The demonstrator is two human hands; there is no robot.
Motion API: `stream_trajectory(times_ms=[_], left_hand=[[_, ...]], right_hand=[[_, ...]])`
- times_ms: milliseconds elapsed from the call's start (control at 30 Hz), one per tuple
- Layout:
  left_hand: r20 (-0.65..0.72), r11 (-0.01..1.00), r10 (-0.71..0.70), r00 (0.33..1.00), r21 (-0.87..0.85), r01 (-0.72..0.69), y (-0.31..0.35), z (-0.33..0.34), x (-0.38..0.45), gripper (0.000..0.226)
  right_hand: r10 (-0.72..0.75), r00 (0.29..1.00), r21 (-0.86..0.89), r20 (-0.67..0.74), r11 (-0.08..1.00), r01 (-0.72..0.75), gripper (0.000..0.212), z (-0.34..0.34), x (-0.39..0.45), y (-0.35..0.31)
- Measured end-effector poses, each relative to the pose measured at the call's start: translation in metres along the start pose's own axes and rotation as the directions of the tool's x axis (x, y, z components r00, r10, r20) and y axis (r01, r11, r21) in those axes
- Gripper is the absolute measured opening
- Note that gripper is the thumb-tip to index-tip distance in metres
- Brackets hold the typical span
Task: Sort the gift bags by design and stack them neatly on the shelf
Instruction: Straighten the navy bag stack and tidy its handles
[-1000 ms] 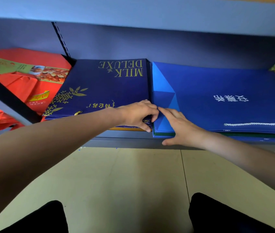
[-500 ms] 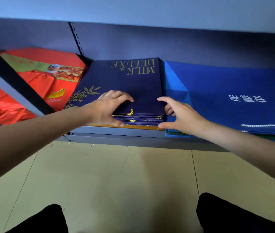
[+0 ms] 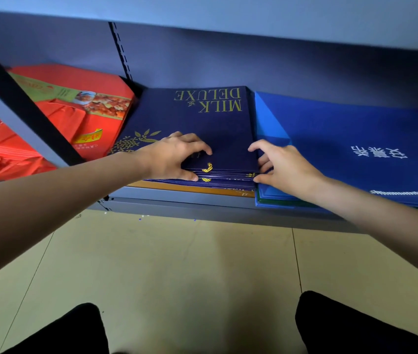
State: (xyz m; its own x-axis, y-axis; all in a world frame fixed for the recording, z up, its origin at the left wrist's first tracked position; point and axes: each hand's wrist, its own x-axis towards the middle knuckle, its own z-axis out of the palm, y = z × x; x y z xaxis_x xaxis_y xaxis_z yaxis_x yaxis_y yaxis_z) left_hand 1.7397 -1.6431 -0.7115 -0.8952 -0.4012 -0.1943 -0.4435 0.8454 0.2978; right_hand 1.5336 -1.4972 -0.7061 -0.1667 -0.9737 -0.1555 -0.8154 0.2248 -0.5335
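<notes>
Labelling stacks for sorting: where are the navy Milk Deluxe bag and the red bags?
navy Milk Deluxe bag [image 3: 202, 118]: head view, top face below the gold lettering.
red bags [image 3: 57, 116]: head view, folded red front.

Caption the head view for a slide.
Both hands, left hand and right hand, grip the navy gold-lettered gift-bag stack.
</notes>
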Motion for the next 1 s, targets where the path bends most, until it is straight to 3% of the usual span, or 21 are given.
stream_trajectory(times_ms=[133,300,400,633,1000], left_hand=[[0.008,0.999,0.017,1.000,0.051,-0.017,0.006,0.001,-0.001,0.061],[0.052,0.992,0.012,0.999,0.125,-0.019,-0.004,-0.002,-0.005,0.061],[0.056,0.991,0.018,0.998,0.130,-0.025,-0.005,-0.003,-0.006,0.060],[0.011,0.994,-0.001,1.000,0.112,0.000,-0.002,0.002,-0.007,0.060],[-0.014,1.000,0.008,1.000,0.028,-0.008,-0.006,0.003,-0.007,0.060]], right_hand=[[0.025,0.999,0.039,0.035,0.999,-0.027,0.055,-0.011,-0.002,0.004],[0.033,0.991,-0.036,0.133,0.999,-0.028,0.070,-0.007,-0.001,0.002],[0.028,0.996,-0.061,0.090,0.998,-0.023,0.073,0.001,0.000,-0.001],[0.025,0.999,-0.016,0.042,1.000,-0.024,0.055,0.001,-0.001,-0.004],[0.033,0.999,-0.020,0.023,0.999,-0.032,0.058,0.000,0.001,-0.005]])
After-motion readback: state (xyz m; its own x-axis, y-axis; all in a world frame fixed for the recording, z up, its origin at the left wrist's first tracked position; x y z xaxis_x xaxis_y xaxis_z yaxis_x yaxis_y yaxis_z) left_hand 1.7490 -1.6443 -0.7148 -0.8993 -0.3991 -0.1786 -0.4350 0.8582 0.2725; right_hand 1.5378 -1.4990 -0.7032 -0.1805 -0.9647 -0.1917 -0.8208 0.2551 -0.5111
